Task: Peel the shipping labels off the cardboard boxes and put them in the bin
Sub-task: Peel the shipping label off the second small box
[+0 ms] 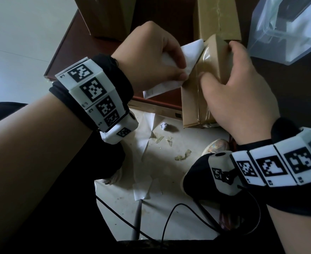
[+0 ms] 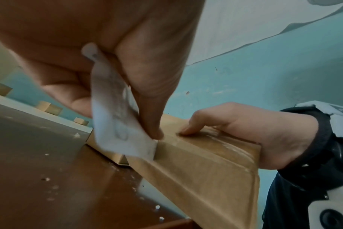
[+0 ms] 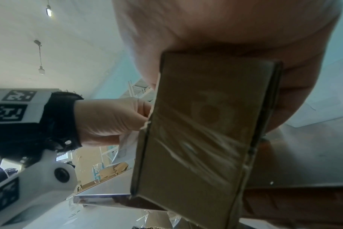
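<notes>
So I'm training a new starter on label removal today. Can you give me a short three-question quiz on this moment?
1. True or false: the white label is already fully off the cardboard box.
2. Which hand pinches the label? A) left hand B) right hand C) neither
3. Fill in: the right hand steadies the ____ while the label is pulled.

Key
1. False: in the left wrist view one edge of the label still sticks to the box.
2. A
3. box. The thumb lies on the taped top and the fingers wrap the far edge.
</notes>
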Motion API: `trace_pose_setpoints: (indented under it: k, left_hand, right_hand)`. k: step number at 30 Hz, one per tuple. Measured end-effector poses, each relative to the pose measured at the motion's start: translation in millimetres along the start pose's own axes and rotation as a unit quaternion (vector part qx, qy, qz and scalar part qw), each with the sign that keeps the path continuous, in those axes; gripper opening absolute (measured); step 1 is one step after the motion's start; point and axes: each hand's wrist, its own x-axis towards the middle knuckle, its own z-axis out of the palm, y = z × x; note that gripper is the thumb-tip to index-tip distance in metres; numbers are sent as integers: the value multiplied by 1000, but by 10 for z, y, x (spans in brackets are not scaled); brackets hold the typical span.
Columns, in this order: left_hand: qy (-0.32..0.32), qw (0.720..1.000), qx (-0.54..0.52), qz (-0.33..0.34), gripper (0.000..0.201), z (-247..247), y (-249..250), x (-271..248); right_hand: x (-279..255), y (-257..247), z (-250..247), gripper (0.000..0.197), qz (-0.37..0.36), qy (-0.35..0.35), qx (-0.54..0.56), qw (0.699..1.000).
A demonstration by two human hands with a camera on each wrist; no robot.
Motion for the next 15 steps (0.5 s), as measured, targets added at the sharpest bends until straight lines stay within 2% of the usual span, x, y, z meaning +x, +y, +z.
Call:
trace_pose_setpoints:
  k: [3,6,8,9,11,15]
  left_hand:
    - [14,1000,-18,1,16,15,13,-6]
    - [32,999,-20,26,42,33,26,-4]
    - [36,999,-5,14,57,31,16,3]
    - [28,1000,2,7,59,31,7,9]
    - [1,1000,12,-8,54,40,-12,25]
    - [-40,999,25,-15,32,59,-45,58]
  right_hand:
    - [10,-1,14,72,14,0,24,1000]
    - [12,-4,22,71,30,-13,38,999]
    - [12,-2,21,72,35,-19,43,998]
    - [11,-3,20,72,36,-20,45,998]
    - [7,-7,21,72,35,-21,45,998]
    - [9,-15,30,74,29,-9,50,998]
